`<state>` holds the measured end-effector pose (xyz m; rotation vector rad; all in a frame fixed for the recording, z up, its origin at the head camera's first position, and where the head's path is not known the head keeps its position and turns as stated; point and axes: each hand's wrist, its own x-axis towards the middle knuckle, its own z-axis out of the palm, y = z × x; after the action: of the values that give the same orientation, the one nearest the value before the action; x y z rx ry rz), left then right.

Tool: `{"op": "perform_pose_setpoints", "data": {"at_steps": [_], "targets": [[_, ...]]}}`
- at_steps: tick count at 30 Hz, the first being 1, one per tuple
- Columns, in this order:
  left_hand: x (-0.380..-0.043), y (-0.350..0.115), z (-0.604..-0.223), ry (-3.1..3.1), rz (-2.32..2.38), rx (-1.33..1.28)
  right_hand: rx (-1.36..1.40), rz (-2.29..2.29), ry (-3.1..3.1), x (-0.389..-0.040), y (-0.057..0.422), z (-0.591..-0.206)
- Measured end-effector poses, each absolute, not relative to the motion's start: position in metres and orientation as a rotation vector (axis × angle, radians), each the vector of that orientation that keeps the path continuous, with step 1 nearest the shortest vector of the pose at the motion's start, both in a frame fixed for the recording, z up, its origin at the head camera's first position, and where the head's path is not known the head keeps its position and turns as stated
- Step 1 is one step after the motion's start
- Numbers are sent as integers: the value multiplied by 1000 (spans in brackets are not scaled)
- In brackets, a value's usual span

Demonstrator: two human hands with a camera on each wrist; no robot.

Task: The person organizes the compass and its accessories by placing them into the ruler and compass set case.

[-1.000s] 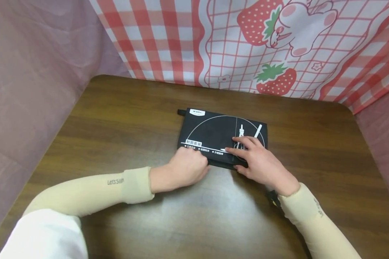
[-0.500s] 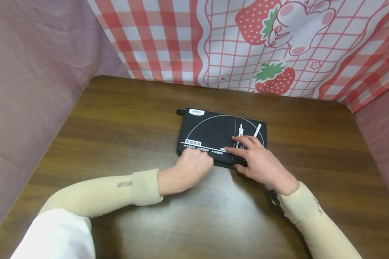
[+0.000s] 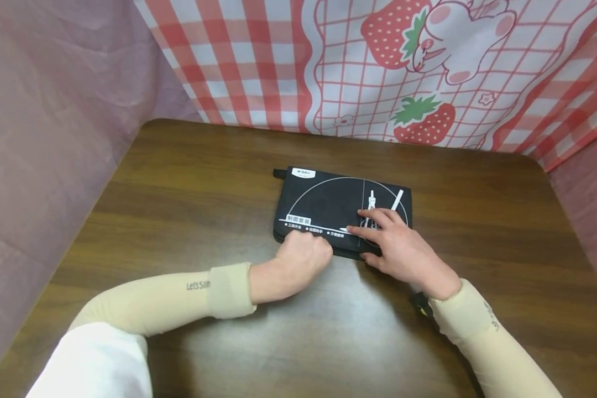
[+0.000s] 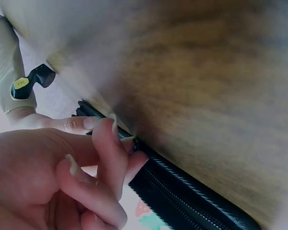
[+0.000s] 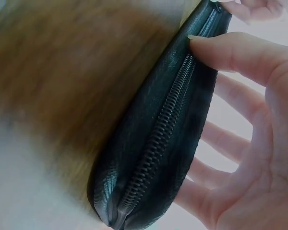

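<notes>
A black zippered drawing-set case (image 3: 323,199), printed in white with a half circle and a compass, lies flat on the wooden table. At its near edge my left hand (image 3: 303,260) pinches the zipper pull (image 4: 135,143), mostly hidden by the fingers in the left wrist view. On the stretch behind the pull, the two rows of teeth stand apart. My right hand (image 3: 403,249) rests on the right part of the cover, its fingers spread and its thumb against the zipper side. Toward the case's right end, the zipper teeth (image 5: 158,129) are meshed.
The brown wooden table (image 3: 189,188) extends around the case. A red-and-white strawberry curtain (image 3: 358,83) hangs behind it, with pinkish cloth (image 3: 64,99) at the left. A black strap loop (image 3: 279,173) sticks out at the case's far left corner.
My left hand has slid to the right along the case's near edge, uncovering more of its front left corner. My right hand and the case stay in nearly the same place.
</notes>
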<state>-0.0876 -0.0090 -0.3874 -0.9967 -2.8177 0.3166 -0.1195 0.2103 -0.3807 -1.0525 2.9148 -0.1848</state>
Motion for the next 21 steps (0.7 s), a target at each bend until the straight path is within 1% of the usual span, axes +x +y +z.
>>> {"op": "perform_pose_setpoints", "data": {"at_steps": [7,14,21], "targets": [[-86,-7,-387,-2800,341,-1002,-1042,-182,2905,-119,212,-379],[-85,-16,-379,-2575,413,-1249,-1046,-211,2908,-118,209,-379],[-87,-23,-376,-2468,464,-1363,-1038,-196,2914,-119,210,-378]]}}
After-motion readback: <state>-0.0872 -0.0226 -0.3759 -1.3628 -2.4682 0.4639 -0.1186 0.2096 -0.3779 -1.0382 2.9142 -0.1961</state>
